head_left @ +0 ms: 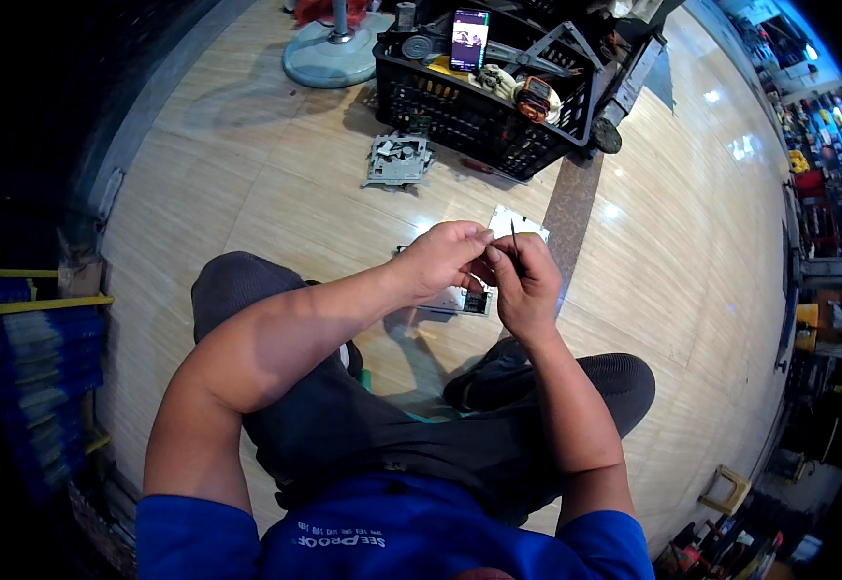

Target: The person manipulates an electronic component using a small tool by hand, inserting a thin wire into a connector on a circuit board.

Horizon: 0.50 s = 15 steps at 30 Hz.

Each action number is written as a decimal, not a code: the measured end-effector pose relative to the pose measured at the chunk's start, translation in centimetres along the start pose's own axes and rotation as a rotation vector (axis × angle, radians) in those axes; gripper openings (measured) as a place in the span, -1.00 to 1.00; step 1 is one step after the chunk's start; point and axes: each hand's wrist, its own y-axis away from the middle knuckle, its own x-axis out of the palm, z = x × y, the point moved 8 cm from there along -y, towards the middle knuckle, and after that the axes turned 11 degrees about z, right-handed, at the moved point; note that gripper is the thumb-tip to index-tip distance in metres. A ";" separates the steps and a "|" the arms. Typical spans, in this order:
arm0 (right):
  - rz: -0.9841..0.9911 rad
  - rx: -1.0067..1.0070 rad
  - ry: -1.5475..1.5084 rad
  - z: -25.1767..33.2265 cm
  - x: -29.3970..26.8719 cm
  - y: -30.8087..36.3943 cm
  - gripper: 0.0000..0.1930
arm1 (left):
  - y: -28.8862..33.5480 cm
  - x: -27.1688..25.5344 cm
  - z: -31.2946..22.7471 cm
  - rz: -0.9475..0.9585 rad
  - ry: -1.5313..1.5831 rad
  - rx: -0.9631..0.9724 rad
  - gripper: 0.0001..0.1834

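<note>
Right hand (529,280) pinches a thin dark stick (514,235) above a shiny metal part (529,228); left hand (440,263) pinches close by, but I can't tell on what. A loose grip could drop the stick on the slippery-looking floor (276,164) or poke the left hand

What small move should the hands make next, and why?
Perhaps the left hand should ease aside a little. From the head view, both hands cover part of the silver metal unit on the floor, and the right hand holds a thin dark tool close to the left. Whether the left pinches anything, I cannot tell.
</note>
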 end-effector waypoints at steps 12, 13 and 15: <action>0.023 0.166 -0.280 -2.1 0.1 0.5 -0.93 | 0.0 0.3 -0.2 0.084 -0.007 -0.027 -0.71; 0.040 0.214 -0.336 -2.5 0.3 0.6 -0.91 | 0.0 0.3 -0.3 0.087 -0.010 -0.025 -0.73; 0.057 0.262 -0.394 -2.7 0.5 0.7 -0.89 | 0.1 0.3 -0.4 0.097 -0.010 -0.020 -0.74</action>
